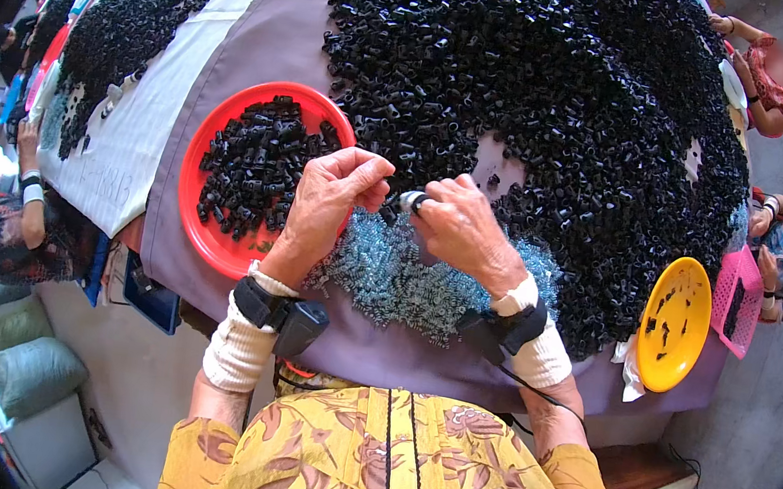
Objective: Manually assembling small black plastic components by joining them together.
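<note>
Both my hands are raised close together over the near side of the table. My left hand [330,200] is pinched, thumb against curled fingers, beside the right rim of a round red tray [205,246] holding small black plastic pieces [255,164]. Whatever lies in that pinch is too small to make out. My right hand [465,222] is closed too, its fingers curled toward the left one, with a white band near the fingertips; its contents are hidden. Just below them spreads a heap of small clear bluish pieces [407,276], partly covered by my right hand.
A large heap of black pieces [548,88] covers much of the purple-grey cloth [233,98]. To the right stand a yellow tray [678,353] with a few black pieces and a pink basket [736,302]. Other people sit at the table's left and right sides.
</note>
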Demonstrator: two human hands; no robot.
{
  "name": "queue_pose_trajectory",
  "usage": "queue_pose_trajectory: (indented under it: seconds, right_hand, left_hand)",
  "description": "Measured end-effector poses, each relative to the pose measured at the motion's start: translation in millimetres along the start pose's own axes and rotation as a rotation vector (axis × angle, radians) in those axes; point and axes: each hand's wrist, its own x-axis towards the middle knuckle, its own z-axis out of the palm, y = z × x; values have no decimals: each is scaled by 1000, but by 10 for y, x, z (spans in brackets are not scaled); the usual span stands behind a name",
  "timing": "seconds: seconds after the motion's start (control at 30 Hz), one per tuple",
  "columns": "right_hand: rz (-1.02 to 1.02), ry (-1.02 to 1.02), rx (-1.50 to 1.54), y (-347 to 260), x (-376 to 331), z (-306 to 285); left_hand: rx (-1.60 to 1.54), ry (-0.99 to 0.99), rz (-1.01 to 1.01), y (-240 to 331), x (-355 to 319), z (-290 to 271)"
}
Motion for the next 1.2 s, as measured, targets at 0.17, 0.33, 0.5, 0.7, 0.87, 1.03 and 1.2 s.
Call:
queue_pose_trajectory:
  seconds: [0.17, 0.33, 0.5, 0.7, 0.87, 1.03, 1.2]
  right_hand:
    - [-35, -56, -85, -146, 108, 220]
    - [-25, -36, -81, -198, 161, 201]
    - [-10, 33, -28, -173, 137, 153]
    - [4, 289, 145, -59, 30, -151]
    - [-34, 314, 209, -64, -4, -309]
    - [26, 362, 288, -48, -74, -387]
    - [29, 357, 353, -16, -115, -284]
  left_hand:
    - [27, -28, 17, 12, -5, 10]
    - [-8, 20, -6, -5, -25, -42]
    - [-7, 7, 6, -3, -29, -14]
    - [24, 3, -19, -25, -50, 20]
    - [-41, -207, -79, -61, -85, 181]
    - [-307, -232, -177, -160, -33, 189]
    - [-376, -227, -188, -210, -29, 285]
